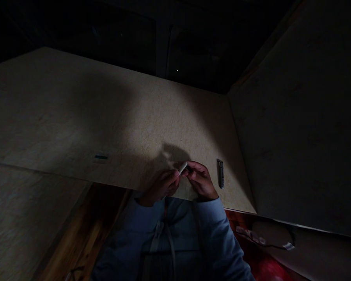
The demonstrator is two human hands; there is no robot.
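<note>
Over the front edge of the table, my left hand (pixel 167 183) is closed on a short, pale, stick-shaped piece (pixel 182 168) that points up and to the right. Close beside it, my right hand (pixel 200 179) has its fingers bent around a small dark thing (pixel 188 168) at the far end of the pale piece. The dim light hides what kind of things these are. To the right of my right hand lies a slim dark-grey tool (pixel 221 174) with a metallic glint. A small flat teal bar (pixel 101 157) rests on the table to the left.
The pale, marbled table (pixel 152 113) reaches to a dark window (pixel 199 54) at the back. A panel (pixel 298 128) rises along the right side. Below the table's right edge, a cable (pixel 273 245) lies by red cloth. Wooden boards (pixel 87 242) show at the lower left.
</note>
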